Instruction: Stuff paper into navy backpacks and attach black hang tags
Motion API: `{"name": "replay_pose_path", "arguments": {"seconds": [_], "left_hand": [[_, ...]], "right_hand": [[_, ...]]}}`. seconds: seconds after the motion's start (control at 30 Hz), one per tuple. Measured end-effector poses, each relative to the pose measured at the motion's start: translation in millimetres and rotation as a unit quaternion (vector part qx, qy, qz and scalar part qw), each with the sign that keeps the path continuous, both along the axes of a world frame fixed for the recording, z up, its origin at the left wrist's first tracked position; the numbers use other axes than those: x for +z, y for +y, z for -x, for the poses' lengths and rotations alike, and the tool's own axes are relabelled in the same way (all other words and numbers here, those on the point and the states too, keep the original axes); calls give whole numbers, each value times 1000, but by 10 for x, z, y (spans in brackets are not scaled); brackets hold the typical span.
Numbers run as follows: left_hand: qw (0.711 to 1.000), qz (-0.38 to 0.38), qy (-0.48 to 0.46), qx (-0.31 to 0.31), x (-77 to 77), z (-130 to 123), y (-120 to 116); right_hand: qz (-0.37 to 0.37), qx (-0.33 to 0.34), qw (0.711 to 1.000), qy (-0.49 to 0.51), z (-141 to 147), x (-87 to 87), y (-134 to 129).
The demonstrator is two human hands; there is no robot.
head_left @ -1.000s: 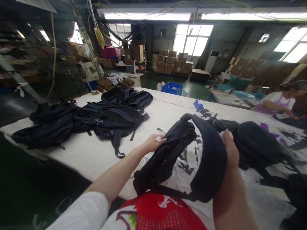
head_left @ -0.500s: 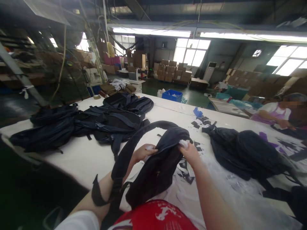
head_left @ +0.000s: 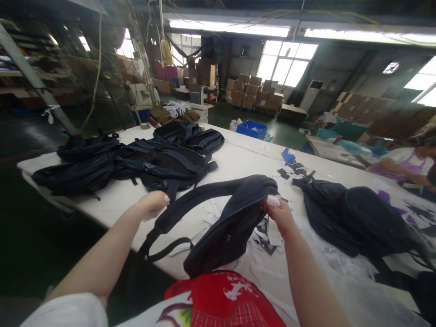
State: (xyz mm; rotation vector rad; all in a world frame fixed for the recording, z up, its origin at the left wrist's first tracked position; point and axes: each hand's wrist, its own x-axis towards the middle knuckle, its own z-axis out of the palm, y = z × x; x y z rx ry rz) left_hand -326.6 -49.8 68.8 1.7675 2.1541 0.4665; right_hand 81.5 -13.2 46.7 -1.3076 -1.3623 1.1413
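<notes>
At the near edge of the counter [head_left: 245, 156], your dark backpack [head_left: 231, 227] slants lengthwise, its upper end pointing away and rightward. Its strap [head_left: 194, 198] arches leftward. Your right hand [head_left: 279, 213] pinches the backpack; your left hand [head_left: 155, 203] is curled near the strap, its hold I cannot tell.

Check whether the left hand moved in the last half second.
Yes: judged against the backpacks lying at left, the left hand has moved left, away from the held backpack's body.

Head view: taken from the wearer's head, facing forward and obliquely down across the table [head_left: 240, 156]. Left hand [head_left: 154, 203], right hand [head_left: 282, 215] and bag [head_left: 226, 229] occupy the near field; the lower edge cuts the apron [head_left: 218, 290]; boxes [head_left: 252, 88] and window [head_left: 288, 63] stand far behind.
</notes>
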Motion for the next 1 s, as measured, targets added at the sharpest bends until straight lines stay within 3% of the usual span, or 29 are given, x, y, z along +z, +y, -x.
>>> {"name": "replay_pose_path", "arguments": {"seconds": [0.07,0.13,0.2,0.23,0.3,0.37,0.47,0.57,0.67,0.83,1.0], "left_hand": [[996,-42,39,72,316,114,-72],[990,-115,52,69,576,-78,-195],[970,-218,39,-96,709,-502,-338],[956,-215,43,-194,720,-753,-399],[927,-195,85,-308,642,-1227,-472],[913,-207,140,-322,481,-1569,-467],[901,-251,198,-292,250,-1808,-368],[892,-302,219,-256,149,-1894,-246],[887,-333,219,-234,156,-1948,-127],[922,-297,160,-190,166,-1862,9],[943,-259,59,-199,-51,-1856,-214]], "right_hand": [[15,-14,1000,23,57,51,-11],[26,-16,998,48,173,95,-27],[39,0,997,73,314,123,-55],[45,11,995,83,378,130,-75],[57,37,994,85,472,135,-120],[53,54,995,62,502,147,-160],[12,68,998,-14,457,209,-203],[-17,108,991,-77,392,304,-241],[-29,131,986,-100,374,363,-269],[-29,61,995,-68,402,326,-241],[-13,-15,1000,13,422,256,-218]]}}
